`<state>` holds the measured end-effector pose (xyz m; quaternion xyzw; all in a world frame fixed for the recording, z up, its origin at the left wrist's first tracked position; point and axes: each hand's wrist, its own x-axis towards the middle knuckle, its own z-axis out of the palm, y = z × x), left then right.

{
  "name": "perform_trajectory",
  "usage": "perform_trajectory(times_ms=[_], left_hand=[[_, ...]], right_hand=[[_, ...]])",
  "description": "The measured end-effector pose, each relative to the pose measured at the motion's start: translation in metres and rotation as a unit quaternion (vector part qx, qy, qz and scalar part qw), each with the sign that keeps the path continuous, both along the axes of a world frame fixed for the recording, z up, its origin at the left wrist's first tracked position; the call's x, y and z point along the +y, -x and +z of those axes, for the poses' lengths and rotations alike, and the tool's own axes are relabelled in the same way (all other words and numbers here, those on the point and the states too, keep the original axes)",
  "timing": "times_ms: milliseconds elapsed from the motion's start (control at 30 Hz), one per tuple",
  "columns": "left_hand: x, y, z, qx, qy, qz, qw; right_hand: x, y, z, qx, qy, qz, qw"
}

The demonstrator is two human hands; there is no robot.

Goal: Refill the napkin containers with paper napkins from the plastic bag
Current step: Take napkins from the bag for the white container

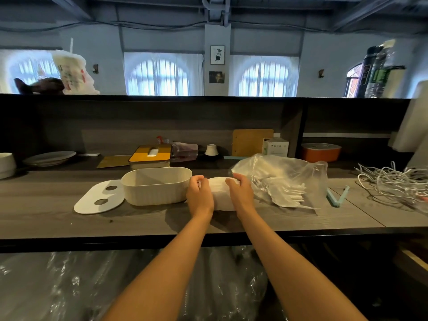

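Both hands, the left hand [199, 195] and right hand [239, 193], clasp a stack of napkins [220, 195] between them. The empty container [157, 185] sits just left of the left hand, long axis sideways; the bag [284, 179] lies right.

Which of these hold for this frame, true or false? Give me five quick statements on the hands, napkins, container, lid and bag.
1. Both hands, left hand and right hand, hold the napkin stack. True.
2. The cream container is full of napkins. False: no napkins show inside it.
3. The white lid sits on the container. False: it lies flat on the counter, left of the container.
4. The plastic bag lies right of the hands, with more napkins inside. True.
5. The orange-lidded box stands in front of the container. False: it stands behind it.
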<state>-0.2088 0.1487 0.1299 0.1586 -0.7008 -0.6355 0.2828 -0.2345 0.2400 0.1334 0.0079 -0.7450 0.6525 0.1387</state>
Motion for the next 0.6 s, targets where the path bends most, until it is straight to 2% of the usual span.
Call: perform_trajectory(times_ms=[100,233,333,467,600], left_hand=[[0.001,0.002,0.001,0.002,0.026,0.010,1.000],[-0.003,0.006,0.002,-0.012,-0.001,0.002,1.000],[-0.003,0.007,0.002,-0.020,0.006,-0.032,0.999],[-0.005,0.008,0.002,-0.035,-0.024,-0.025,0.999],[-0.004,0.008,0.002,-0.063,0.044,-0.050,0.996]], right_hand=[[0.000,0.000,-0.001,0.003,-0.001,-0.003,1.000],[0.001,0.003,0.001,-0.018,0.040,-0.023,0.999],[0.000,0.005,0.000,-0.007,0.018,0.006,1.000],[0.001,0.009,-0.001,-0.049,0.005,-0.005,0.999],[-0.001,0.011,-0.001,-0.040,-0.017,0.005,0.999]])
